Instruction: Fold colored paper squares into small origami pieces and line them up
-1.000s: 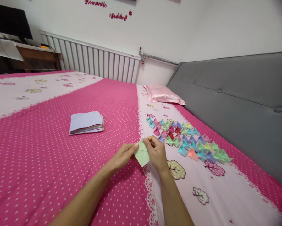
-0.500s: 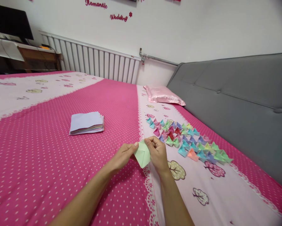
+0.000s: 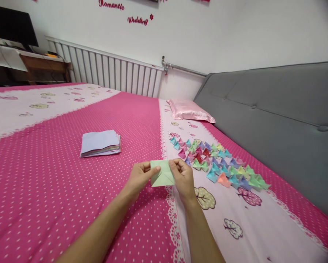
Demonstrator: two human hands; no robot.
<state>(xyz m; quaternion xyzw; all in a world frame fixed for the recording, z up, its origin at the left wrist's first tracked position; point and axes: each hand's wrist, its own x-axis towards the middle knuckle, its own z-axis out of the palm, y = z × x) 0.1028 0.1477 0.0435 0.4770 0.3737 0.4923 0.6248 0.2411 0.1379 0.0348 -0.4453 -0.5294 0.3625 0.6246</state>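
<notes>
Paper folding above a bed. The patterned bed cover (image 3: 56, 201) bore a stack of paper sheets (image 3: 100, 141) at left and rows of small, multicoloured folded papers (image 3: 215, 168) at right. Between the two hands, a folded green paper (image 3: 162, 174) was held above the lace-patterned border, its long axis running left to right and its broad face towards the viewer. It was pale, flat and roughly rectangular, with oblique fold lines. The left hand (image 3: 138, 178) and right hand (image 3: 183, 179) pinched opposite ends, thumbs in front.
</notes>
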